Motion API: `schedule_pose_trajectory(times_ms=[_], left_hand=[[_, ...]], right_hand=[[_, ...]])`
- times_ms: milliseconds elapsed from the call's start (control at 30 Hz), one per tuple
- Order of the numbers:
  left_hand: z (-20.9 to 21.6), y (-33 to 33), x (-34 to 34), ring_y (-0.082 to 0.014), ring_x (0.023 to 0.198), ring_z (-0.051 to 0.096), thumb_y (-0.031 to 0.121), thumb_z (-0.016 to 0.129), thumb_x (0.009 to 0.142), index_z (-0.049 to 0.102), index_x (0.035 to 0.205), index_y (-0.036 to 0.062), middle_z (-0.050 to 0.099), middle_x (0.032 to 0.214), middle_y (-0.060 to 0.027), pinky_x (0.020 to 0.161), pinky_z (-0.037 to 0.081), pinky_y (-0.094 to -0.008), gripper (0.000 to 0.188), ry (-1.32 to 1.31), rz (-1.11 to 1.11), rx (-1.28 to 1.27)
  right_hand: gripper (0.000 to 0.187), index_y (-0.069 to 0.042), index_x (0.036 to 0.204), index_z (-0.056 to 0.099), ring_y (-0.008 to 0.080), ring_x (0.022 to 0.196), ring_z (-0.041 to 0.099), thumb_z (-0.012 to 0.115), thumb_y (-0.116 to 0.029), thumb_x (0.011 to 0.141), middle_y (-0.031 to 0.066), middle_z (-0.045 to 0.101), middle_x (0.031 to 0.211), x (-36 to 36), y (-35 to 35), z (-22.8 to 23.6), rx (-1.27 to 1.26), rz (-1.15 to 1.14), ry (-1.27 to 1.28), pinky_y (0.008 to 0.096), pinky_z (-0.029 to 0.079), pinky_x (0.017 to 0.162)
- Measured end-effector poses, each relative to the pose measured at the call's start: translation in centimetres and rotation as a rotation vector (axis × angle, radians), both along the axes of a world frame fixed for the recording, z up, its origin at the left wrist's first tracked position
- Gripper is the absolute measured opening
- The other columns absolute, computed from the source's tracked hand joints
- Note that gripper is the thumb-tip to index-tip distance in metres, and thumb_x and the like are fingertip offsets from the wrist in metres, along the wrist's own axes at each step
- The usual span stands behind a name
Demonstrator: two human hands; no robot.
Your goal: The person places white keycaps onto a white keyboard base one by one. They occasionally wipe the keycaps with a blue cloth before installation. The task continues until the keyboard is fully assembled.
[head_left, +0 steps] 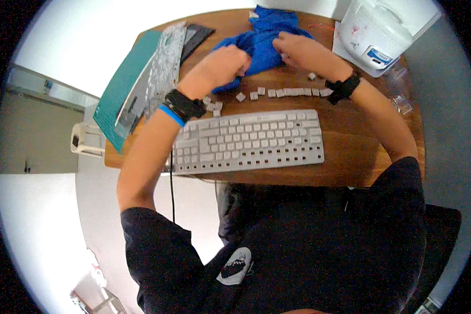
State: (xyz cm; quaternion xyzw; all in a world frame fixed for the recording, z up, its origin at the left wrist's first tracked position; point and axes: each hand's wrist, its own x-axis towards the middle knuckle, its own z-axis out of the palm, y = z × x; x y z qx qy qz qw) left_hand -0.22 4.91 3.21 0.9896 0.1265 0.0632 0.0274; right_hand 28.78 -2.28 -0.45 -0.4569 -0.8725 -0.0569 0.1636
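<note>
A crumpled blue cloth (264, 49) lies at the far middle of the wooden table. My left hand (227, 62) is closed on its left part, with the fingertips partly hidden. On the right side of the same cloth, my right hand (297, 51) grips it with curled fingers. Closer to me sits a white keyboard (256, 137), turned so that its rows of bare sockets face me. Loose white keycaps (295, 92) form a rough row between keyboard and cloth. Several more keycaps (214, 107) are scattered beside my left wrist, and a single one lies under my right forearm.
A green cutting mat (121, 99) lies at the left with a grey speckled sheet (165, 65) and a dark flat piece (196, 37) over it. A white rice cooker (374, 34) stands at the far right. A black cable (172, 193) hangs off the front edge.
</note>
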Motion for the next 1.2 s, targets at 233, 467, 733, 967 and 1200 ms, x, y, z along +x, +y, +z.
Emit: schedule_pose_trajectory(times_ms=[233,467,733,967,1200], left_hand=[[2.4,-5.1,-4.9,-0.0411,0.097,0.072,0.007,0.074,0.094,0.073,0.102,0.0013,0.075,0.102,-0.0163,0.084,0.058,-0.0479,0.010,-0.338,-0.046,-0.225],[3.0,-13.0,-11.8,-0.0414,0.099,0.071,0.006,0.077,0.089,0.072,0.106,0.0017,0.072,0.104,-0.0172,0.085,0.058,-0.0489,0.019,-0.061,-0.029,-0.290],[0.3,-14.0,-13.3,-0.0425,0.096,0.072,0.006,0.076,0.086,0.073,0.105,0.0011,0.071,0.099,-0.0173,0.080,0.058,-0.0521,0.020,-0.101,0.015,-0.295],[-1.2,-14.1,-13.0,-0.0433,0.092,0.072,0.004,0.078,0.083,0.072,0.106,0.0011,0.072,0.100,-0.0173,0.077,0.058,-0.0520,0.024,-0.175,0.023,-0.276],[-2.3,-13.8,-13.5,-0.0431,0.099,0.071,0.001,0.079,0.081,0.072,0.106,0.0015,0.071,0.104,-0.0170,0.082,0.059,-0.0514,0.026,-0.309,-0.010,-0.234]], right_hand=[[0.019,-0.005,0.106,0.070,0.0350,0.098,0.068,0.078,-0.009,0.089,0.0149,0.064,0.106,-6.2,-7.2,4.1,-0.376,0.194,0.372,0.0424,0.058,0.085],[0.022,-0.003,0.111,0.071,0.0364,0.099,0.071,0.078,-0.006,0.090,0.0161,0.070,0.107,-11.9,-12.8,4.7,-0.730,0.378,0.375,0.0447,0.058,0.088],[0.022,-0.004,0.113,0.068,0.0417,0.105,0.067,0.074,-0.012,0.094,0.0177,0.067,0.112,-14.9,-13.3,1.6,-0.657,0.470,0.318,0.0496,0.056,0.092],[0.022,-0.005,0.110,0.065,0.0424,0.106,0.067,0.075,-0.014,0.093,0.0167,0.066,0.113,-14.8,-13.9,1.9,-0.682,0.339,0.266,0.0510,0.057,0.090],[0.025,-0.004,0.114,0.063,0.0433,0.106,0.067,0.074,-0.014,0.094,0.0172,0.065,0.114,-15.5,-14.5,2.9,-0.627,0.300,0.168,0.0521,0.057,0.089]])
